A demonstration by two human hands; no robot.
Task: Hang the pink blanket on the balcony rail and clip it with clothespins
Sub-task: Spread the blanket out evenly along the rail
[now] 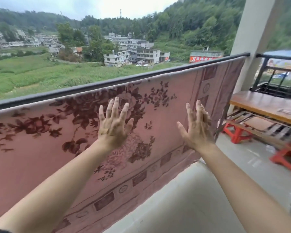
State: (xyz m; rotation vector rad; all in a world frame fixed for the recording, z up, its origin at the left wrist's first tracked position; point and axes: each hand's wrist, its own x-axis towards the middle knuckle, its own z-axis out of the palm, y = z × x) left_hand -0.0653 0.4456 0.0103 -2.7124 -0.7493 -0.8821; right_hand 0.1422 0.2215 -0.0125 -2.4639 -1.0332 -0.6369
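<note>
The pink blanket [171,101], patterned with dark red flowers, hangs spread over the dark balcony rail [107,83] from the left edge to the pillar. My left hand [113,125] is raised in front of the blanket's flower pattern, fingers spread, holding nothing. My right hand [196,126] is raised beside it, near the blanket's right border, fingers apart and empty. I cannot tell whether either palm touches the fabric. I see no clothespins on the rail; small pale objects [284,111] lie on the wooden table, too blurred to identify.
A wooden table [259,105] stands at the right by the white pillar [252,31]. Red plastic stools [237,132] and boards sit beneath and beside it. A black railing [275,76] continues past the pillar. The concrete floor [191,199] lies below.
</note>
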